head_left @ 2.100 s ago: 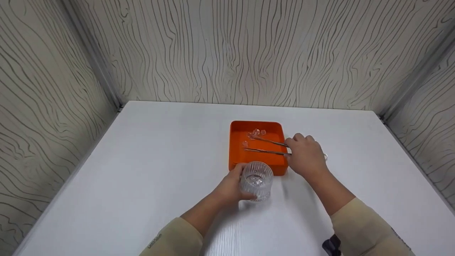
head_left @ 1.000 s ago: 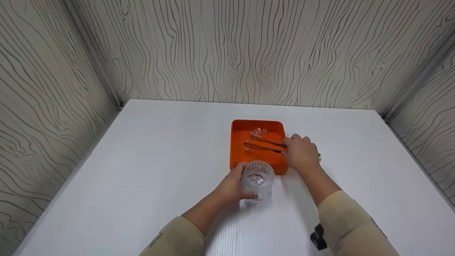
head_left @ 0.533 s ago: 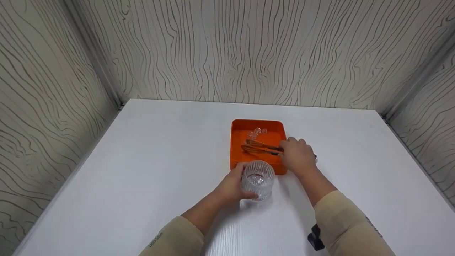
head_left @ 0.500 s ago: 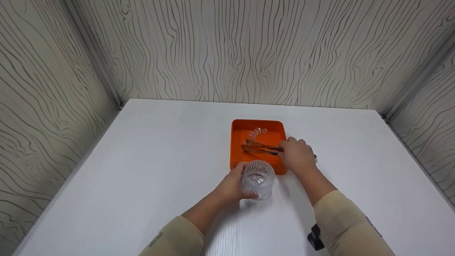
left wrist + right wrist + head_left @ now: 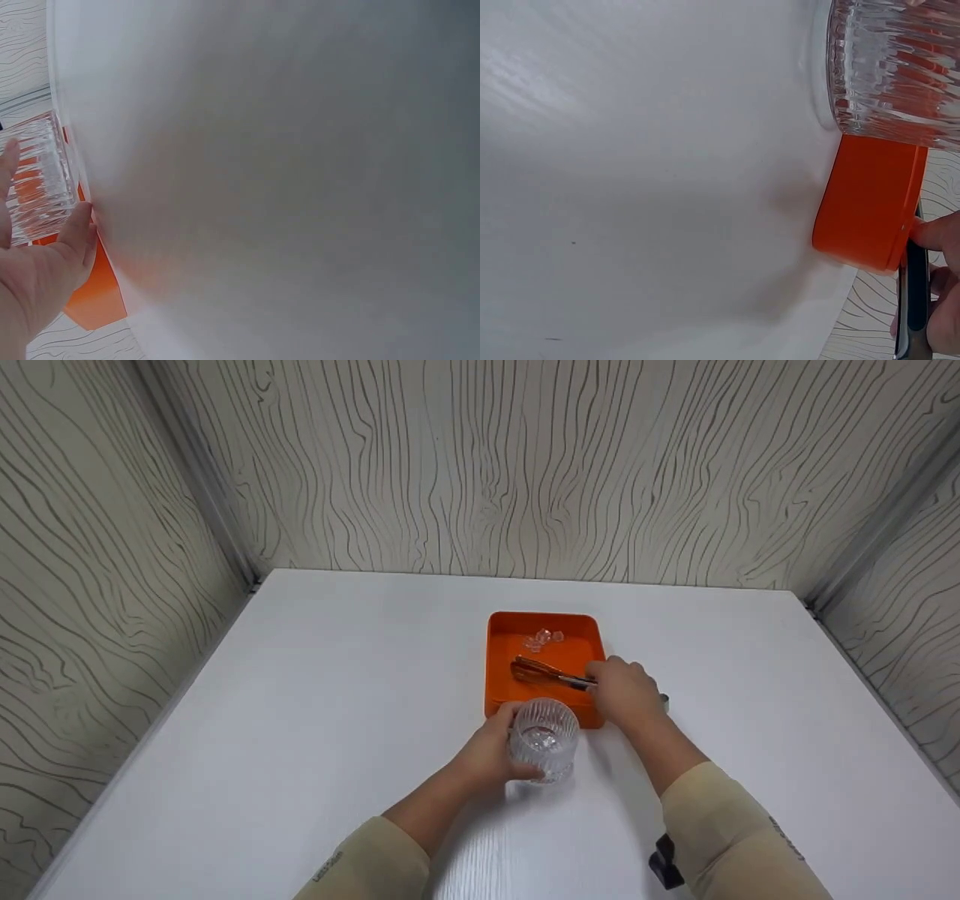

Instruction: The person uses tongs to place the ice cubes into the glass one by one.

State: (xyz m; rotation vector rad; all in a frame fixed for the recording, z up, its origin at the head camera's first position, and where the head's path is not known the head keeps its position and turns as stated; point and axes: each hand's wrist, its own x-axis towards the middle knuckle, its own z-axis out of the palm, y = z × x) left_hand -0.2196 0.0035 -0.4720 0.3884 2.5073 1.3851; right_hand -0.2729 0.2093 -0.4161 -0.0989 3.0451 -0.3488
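My left hand (image 5: pixel 487 750) grips a clear ribbed glass (image 5: pixel 545 739), upright on the white table with clear pieces at its bottom. Just behind it sits a shallow orange tray (image 5: pixel 502 690). Metal tongs (image 5: pixel 574 682) are in my right hand (image 5: pixel 628 690), their ends drawn close together low inside the tray. Whether a clear piece is caught between those ends cannot be made out. Several clear ice-like cubes (image 5: pixel 544 637) lie towards the tray's back. In the right wrist view, fingers and thumb hold the tongs' handle (image 5: pixel 913 307) beside the tray wall (image 5: pixel 866 202).
The white table (image 5: pixel 300 697) extends to both sides. Panels with a wood-grain pattern (image 5: pixel 480 472) stand behind it and at its left and right. A small black object (image 5: pixel 665 862) shows beside the right sleeve.
The tongs' ends have come together from wide apart, and my right hand has shifted slightly left and towards me. The lone cube near the tips is no longer visible separately. Left hand and glass stay put.
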